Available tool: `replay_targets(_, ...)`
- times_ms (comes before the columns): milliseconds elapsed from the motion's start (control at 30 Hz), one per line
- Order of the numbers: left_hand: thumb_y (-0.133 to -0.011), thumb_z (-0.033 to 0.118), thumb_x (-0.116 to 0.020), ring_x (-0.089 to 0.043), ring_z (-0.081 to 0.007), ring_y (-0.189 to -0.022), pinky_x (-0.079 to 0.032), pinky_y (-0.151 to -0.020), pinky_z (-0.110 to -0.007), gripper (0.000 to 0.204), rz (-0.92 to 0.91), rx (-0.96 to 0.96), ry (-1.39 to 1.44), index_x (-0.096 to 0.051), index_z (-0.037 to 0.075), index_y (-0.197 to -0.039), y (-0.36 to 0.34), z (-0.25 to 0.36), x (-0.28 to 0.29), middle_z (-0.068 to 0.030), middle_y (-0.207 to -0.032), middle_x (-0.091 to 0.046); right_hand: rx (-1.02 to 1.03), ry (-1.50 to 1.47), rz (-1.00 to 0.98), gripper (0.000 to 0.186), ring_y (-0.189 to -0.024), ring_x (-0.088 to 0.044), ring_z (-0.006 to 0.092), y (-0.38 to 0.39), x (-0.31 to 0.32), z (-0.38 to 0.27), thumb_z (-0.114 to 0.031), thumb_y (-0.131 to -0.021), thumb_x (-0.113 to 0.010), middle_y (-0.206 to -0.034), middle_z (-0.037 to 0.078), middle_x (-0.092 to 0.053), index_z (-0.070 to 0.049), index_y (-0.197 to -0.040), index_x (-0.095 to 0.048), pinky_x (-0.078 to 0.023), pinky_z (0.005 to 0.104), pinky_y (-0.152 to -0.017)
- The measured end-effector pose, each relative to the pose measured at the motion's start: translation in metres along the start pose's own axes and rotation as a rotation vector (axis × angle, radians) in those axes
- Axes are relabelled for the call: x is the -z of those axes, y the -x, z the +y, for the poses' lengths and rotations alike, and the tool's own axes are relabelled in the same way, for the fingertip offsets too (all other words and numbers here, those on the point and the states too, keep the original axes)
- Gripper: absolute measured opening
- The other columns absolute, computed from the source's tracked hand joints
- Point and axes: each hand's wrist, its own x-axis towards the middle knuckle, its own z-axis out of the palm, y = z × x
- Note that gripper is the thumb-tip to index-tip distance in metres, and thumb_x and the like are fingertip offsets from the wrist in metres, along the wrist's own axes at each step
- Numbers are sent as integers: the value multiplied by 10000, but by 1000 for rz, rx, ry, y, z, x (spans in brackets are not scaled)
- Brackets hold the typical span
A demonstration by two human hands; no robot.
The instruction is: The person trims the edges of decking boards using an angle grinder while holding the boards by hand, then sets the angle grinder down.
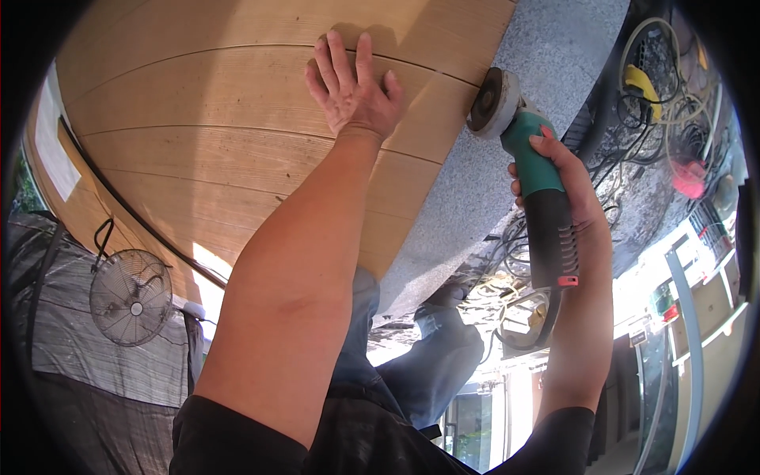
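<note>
My left hand (354, 95) lies flat on the tan wood-grain planks (237, 87), fingers spread, with nothing in it. In my right hand (570, 178) is a green and black angle grinder (540, 170), gripped round its body with the thumb near the red switch. The grinder's dark round disc (485, 99) is at the planks' cut edge, above the grey speckled stone strip (467, 186). Whether the disc touches the planks or spins, I cannot tell. A black cord (526, 344) loops from the grinder's rear end.
A round wire-cage fan (131, 297) stands at the left by dark sheeting (71, 340). Tangled cables and hoses (633, 134) lie at the right, with a yellow object (641, 85) and a pink-red one (687, 178) among them. My jeans-clad leg (443, 356) is below the stone strip.
</note>
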Motion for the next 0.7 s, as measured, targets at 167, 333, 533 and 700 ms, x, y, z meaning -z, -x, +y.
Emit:
replay_targets(167, -898, 410, -580, -87, -399, -1578, -42, -1250, -592, 758, -16, 14, 7, -342, 197, -1585, 0, 2, -2, -197, -1700, -147, -28, -3, -19, 504, -685, -695, 250, 1, 1, 12, -323, -929, -708, -924, 165, -654, 20, -1237, -505, -616, 357, -575)
replay_targets(333, -905, 413, -574, -93, -398, -1577, -44, -1246, -600, 747, 4, 1, 17, -348, 193, -1583, 1, 0, -3, -202, -1698, -151, -71, -14, -5, 479, -690, -699, 245, 0, 0, 34, -320, -931, -702, -920, 161, -663, 11, -1221, -513, -616, 361, -576)
replay_targets(533, -903, 411, -581, -117, -407, -1570, -64, -1243, -601, 743, 28, -11, 5, -357, 188, -1576, 1, -1, -4, -211, -1691, -170, -84, -9, -13, 467, -682, -697, 251, -1, 3, 64, -308, -930, -702, -918, 159, -659, -8, -1228, -506, -614, 368, -580)
replay_targets(700, -905, 417, -574, -118, -414, -1565, -66, -1242, -597, 741, 57, -36, 1, -358, 173, -1570, 1, -1, -6, -224, -1682, -174, -114, -41, -25, 469, -684, -696, 256, -3, 6, 89, -296, -930, -704, -919, 155, -653, -24, -1246, -490, -613, 377, -588)
